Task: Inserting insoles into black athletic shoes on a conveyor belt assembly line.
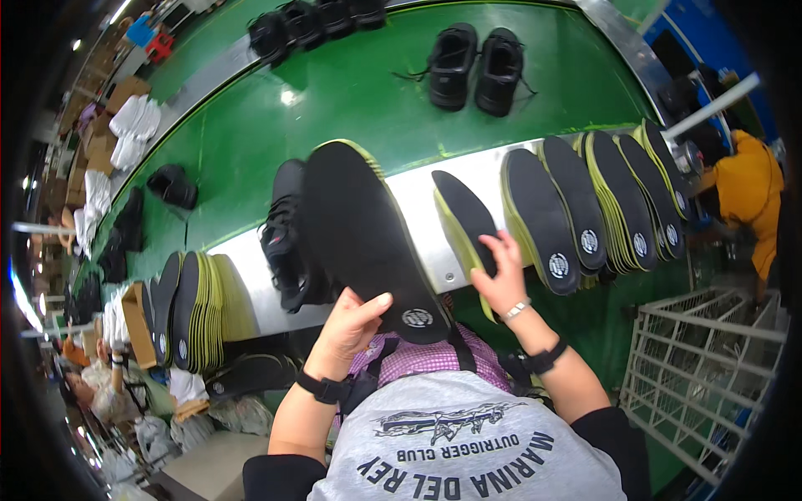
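My left hand (349, 327) grips the heel end of a thick stack of black insoles (355, 225) with yellow-green edges. Its thumb lies on the top insole, beside a round white mark. The stack slants up and away over a metal shelf. My right hand (505, 280) is at the lower part of another black insole (472, 204), thumb and fingers spread. That insole is tilted on the shelf, its yellow-green side showing. Contact between the fingers and it is hard to judge. A black shoe (288, 242) stands left of the held stack, partly hidden by it.
More insole stacks (547, 225) line the shelf (418, 196) at right, others (196, 313) at left. Black shoes (454, 67) sit on the green surface (351, 92) beyond. A wire rack (697, 376) stands at right. One person in orange (748, 196) is at far right, another (104, 392) at left.
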Demonstrator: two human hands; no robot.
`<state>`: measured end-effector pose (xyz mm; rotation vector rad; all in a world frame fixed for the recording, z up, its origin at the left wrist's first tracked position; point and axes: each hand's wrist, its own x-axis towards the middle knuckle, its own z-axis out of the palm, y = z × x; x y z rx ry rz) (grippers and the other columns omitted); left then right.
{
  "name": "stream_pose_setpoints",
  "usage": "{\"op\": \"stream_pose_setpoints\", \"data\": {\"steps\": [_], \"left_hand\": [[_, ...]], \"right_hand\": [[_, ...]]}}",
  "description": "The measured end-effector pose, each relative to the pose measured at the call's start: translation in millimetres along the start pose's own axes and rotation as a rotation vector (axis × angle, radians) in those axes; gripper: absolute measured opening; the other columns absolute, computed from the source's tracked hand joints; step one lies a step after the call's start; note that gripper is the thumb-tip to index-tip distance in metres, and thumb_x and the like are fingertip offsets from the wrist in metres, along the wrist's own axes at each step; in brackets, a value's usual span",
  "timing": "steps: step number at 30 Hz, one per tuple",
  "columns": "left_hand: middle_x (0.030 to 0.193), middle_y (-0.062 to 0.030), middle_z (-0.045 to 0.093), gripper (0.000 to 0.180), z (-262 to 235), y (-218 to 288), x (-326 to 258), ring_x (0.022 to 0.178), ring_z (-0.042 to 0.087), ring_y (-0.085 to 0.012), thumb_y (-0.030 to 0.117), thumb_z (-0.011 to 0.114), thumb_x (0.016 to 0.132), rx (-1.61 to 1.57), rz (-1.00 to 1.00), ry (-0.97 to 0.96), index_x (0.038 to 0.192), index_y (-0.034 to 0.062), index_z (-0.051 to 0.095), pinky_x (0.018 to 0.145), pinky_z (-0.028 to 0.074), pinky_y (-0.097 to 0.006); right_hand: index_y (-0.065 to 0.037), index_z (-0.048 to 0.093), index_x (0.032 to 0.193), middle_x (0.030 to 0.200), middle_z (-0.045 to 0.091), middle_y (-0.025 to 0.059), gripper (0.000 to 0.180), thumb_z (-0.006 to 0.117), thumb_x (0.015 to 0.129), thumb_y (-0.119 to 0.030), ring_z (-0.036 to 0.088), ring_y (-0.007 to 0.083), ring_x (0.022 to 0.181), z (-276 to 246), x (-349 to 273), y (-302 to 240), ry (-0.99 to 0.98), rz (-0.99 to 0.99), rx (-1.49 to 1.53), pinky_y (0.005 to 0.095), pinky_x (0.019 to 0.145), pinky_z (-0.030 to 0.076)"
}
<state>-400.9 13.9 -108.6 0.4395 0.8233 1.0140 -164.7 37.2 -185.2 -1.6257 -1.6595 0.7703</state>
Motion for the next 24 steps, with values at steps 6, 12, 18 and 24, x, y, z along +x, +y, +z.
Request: {"op": "stream_pose_setpoints", "data": {"steps": [6,12,18,24], "left_hand": [[0.126,-0.0072,0.042,0.051,-1.3,-10.7,-20.7,0.115,0.039,-0.0173,0.012,0.054,0.083,0.092,0.129,-0.06,0.128,0.0021,0.032,0.097,0.031,-0.033],[0.134,-0.0077,0.029,0.055,-6.2,-7.6,-72.3,0.123,0.027,-0.0168,0.011,0.044,0.089,-0.021,0.285,-0.19,0.136,0.0052,0.015,0.102,0.023,-0.03],[0.131,-0.0058,0.035,0.051,-59.3,-11.4,-156.9,0.121,0.029,-0.0133,0.017,0.046,0.09,-0.103,0.575,-0.04,0.133,0.0051,0.022,0.101,0.025,-0.029],[0.133,-0.0042,0.033,0.049,-97.1,-31.2,-232.2,0.122,0.029,-0.0114,0.013,0.045,0.09,-0.42,0.757,0.125,0.133,0.0069,0.022,0.101,0.024,-0.027]], "right_hand": [[0.001,0.036,0.12,0.123,0.034,0.0202,0.067,0.057,0.059,-0.013,0.039,0.0309,0.112,-44.1,-38.9,-117.0,0.087,-0.471,0.372,0.0414,0.097,0.028],[-0.003,0.048,0.118,0.13,0.028,0.0192,0.057,0.057,0.062,-0.005,0.028,0.0337,0.121,12.7,-64.9,-164.8,-0.164,-0.626,-0.193,0.0406,0.099,0.022],[0.001,0.047,0.113,0.13,0.028,0.0197,0.047,0.048,0.075,-0.025,0.033,0.0328,0.117,42.9,-95.6,-218.9,0.002,-1.007,0.122,0.0427,0.095,0.029],[-0.009,0.027,0.132,0.133,0.022,0.0182,0.07,0.057,0.074,-0.035,0.025,0.0347,0.123,110.0,-138.4,-274.5,-0.612,-1.129,-0.451,0.0431,0.1,0.021]]}}
